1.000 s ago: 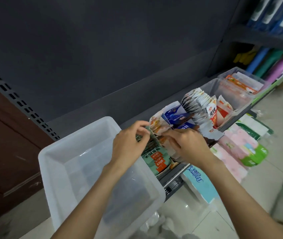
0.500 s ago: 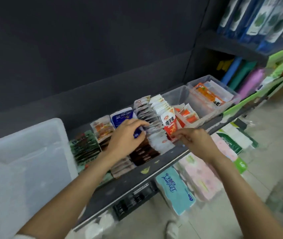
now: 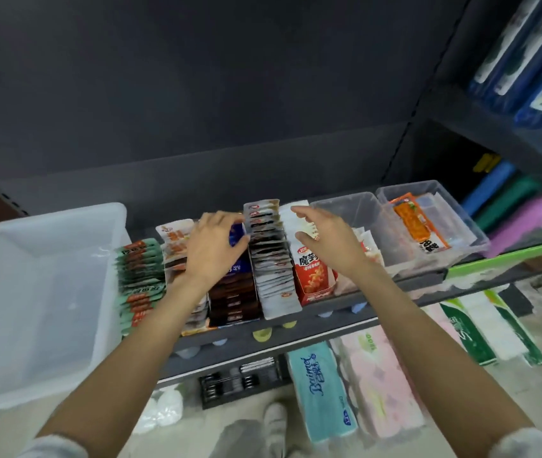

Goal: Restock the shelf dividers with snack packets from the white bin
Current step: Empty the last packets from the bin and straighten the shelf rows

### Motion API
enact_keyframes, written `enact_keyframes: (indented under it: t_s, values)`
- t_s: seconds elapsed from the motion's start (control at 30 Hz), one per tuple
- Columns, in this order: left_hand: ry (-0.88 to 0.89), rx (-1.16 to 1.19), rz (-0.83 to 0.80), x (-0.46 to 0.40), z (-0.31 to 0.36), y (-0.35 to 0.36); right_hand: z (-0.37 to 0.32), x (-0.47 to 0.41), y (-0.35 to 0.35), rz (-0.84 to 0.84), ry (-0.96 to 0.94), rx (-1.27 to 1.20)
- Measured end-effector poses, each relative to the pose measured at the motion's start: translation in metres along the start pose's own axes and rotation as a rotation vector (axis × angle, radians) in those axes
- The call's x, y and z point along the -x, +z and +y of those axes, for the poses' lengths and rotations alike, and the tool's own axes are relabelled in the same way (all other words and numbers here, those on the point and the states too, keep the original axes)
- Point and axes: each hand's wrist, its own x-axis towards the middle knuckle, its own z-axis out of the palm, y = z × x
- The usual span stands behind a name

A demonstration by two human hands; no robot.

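Note:
The white bin [image 3: 48, 223] stands at the left end of the shelf, and I see no packets in it. Beside it run rows of snack packets: green [image 3: 140, 279], orange-white [image 3: 177, 239], blue and brown [image 3: 235, 292], grey-white [image 3: 273, 269] and red [image 3: 316, 276]. My left hand [image 3: 213, 246] hovers over the blue packets with loosely bent fingers, its thumb against the left side of the grey-white row. My right hand [image 3: 329, 239] is spread over the red packets, on the right side of that row. Neither hand holds a packet.
Two clear plastic tubs [image 3: 345, 206] [image 3: 435, 193] sit further right on the dark shelf [image 3: 329, 320]; the far one holds orange packets. Tissue packs [image 3: 322, 391] lie below the shelf edge. A neighbouring rack [image 3: 527, 94] with blue packs stands at the right.
The view has swung right and closer to the shelf. Both hands moved from the green packets by the bin to the grey-white row, one on each side of it.

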Motion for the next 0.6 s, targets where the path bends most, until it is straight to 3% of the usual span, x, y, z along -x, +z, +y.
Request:
enact_keyframes:
  t_s: [0.13, 0.27, 0.43, 0.6]
  values:
    - [0.158, -0.163, 0.005, -0.003, 0.001, 0.010, -0.002, -0.040, 0.012, -0.111, -0.114, 0.059]
    - [0.298, -0.161, 0.101, 0.001, -0.006, 0.018, -0.003, -0.069, 0.016, -0.269, -0.213, 0.131]
    - [0.334, -0.236, 0.054, -0.009, -0.009, 0.027, 0.003, -0.092, 0.018, -0.183, -0.313, 0.181]
    - [0.281, -0.217, 0.128, -0.013, 0.002, 0.027, 0.005, -0.101, 0.022, -0.185, -0.331, 0.184]
